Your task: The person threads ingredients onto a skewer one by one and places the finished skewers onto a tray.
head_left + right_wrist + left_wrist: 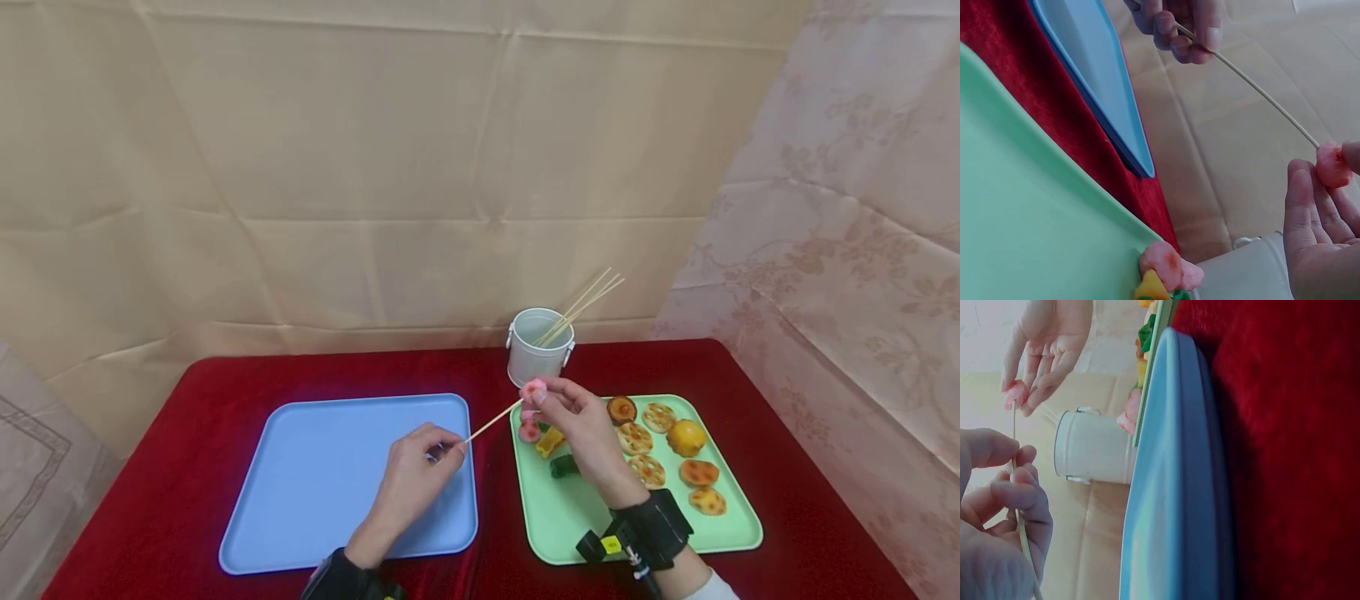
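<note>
My left hand (418, 473) pinches a thin wooden skewer (495, 420) between thumb and fingers over the right side of the blue tray. The skewer slants up toward my right hand (592, 437). That hand holds a small pink toy food piece (533, 389) between thumb and fingertips, above the far left corner of the green tray. In the right wrist view the skewer's tip meets the side of the pink piece (1333, 165). The left wrist view shows the skewer's other end running back along my left palm.
The blue tray (322, 483) lies left on a red cloth (172, 483). On the green tray (551, 533) are more pink pieces (528, 430), browned slices (647, 471), a yellow piece (686, 437) and a green one (564, 466). Behind stands a white bucket (534, 362) with several skewers (581, 308).
</note>
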A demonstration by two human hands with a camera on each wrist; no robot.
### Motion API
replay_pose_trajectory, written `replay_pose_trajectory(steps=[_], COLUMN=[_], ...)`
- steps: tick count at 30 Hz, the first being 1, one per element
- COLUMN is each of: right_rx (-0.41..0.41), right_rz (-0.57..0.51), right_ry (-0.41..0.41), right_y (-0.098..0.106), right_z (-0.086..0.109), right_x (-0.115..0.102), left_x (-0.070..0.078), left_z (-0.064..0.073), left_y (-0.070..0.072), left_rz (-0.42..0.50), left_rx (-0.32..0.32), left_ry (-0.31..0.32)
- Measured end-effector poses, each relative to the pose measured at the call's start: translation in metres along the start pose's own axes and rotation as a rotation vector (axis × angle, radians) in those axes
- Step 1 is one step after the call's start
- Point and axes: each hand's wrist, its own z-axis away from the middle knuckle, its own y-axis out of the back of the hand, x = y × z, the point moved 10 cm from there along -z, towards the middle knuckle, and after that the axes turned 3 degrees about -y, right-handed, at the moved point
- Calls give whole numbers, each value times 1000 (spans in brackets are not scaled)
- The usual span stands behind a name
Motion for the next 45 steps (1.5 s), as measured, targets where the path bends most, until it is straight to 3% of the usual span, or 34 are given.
replay_pose_trajectory(steps=[5,11,24,37,45], right_rx=[18,22,-82,-99,-180], right_rz=[43,64,39,53,31], right_ry=[-21,-39,1,9,46], right_y=[-4,-10,-40,-51,-65], right_z=[2,3,9,13,16], right_x=[4,7,11,17,19], left_x=[3,-2,-6,-9,-8], left_z=[1,2,5,9,9], left_y=[-7,-13,-17,-20,-21], left_rz=[20,49,111,105,129], left_rx=[-45,-89,-48,-48,-52], left_ry=[-16,49,149,177,177])
